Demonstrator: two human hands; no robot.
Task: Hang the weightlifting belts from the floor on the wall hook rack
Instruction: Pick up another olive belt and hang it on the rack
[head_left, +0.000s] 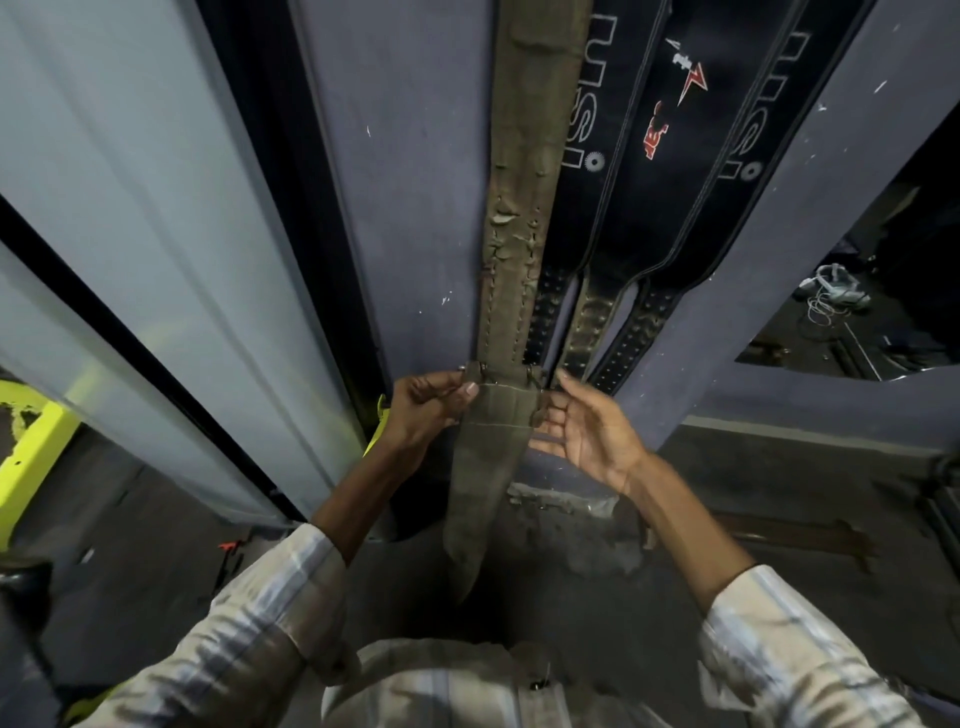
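1. Yellow-green frame (36, 441) sits low at my far left, beside the pale panels (130, 234).
2. My left hand (423, 410) pinches the buckle edge of the worn olive belt (514, 234), which hangs down the grey wall (405, 182).
3. My right hand (587, 431), fingers loosely spread, touches that belt's other edge.
4. Black belts (675, 182) hang just beside it.

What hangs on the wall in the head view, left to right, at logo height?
Worn brown belt → black belt with white lettering → black belt with red logo → black belt with white lettering at the far right. The hooks are out of frame.
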